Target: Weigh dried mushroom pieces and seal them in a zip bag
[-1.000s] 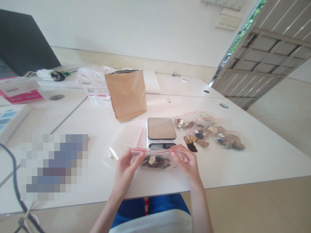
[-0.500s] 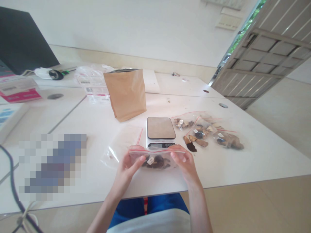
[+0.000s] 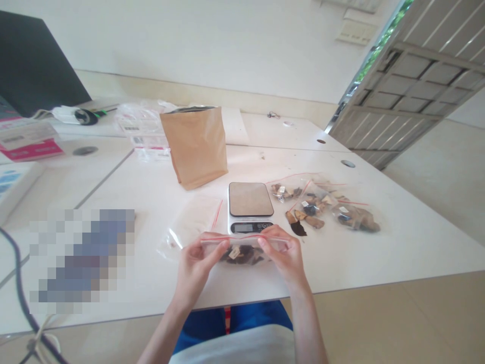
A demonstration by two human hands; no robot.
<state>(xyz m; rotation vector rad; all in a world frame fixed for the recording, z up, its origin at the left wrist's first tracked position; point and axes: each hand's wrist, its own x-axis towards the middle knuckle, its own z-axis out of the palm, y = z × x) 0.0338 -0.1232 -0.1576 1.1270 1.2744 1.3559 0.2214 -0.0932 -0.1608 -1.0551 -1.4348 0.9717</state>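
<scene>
Both of my hands hold a small clear zip bag (image 3: 242, 251) with a red seal strip, just above the near edge of the white table (image 3: 397, 242). The bag holds dark dried pieces and a small white tag. My left hand (image 3: 195, 268) pinches its left end and my right hand (image 3: 285, 255) pinches the seal toward the right. A small digital kitchen scale (image 3: 250, 206) sits right behind the bag with nothing on its plate.
A brown paper pouch (image 3: 197, 145) stands upright behind the scale. Several filled zip bags (image 3: 326, 206) lie to the right of the scale, and flat zip bags (image 3: 193, 222) lie to its left. More packets, a dark laptop (image 3: 34, 60) and pink boxes sit at the far left.
My right thumb and fingers have slid left along the bag's seal, closer to my left hand. The bag has stayed in front of the scale.
</scene>
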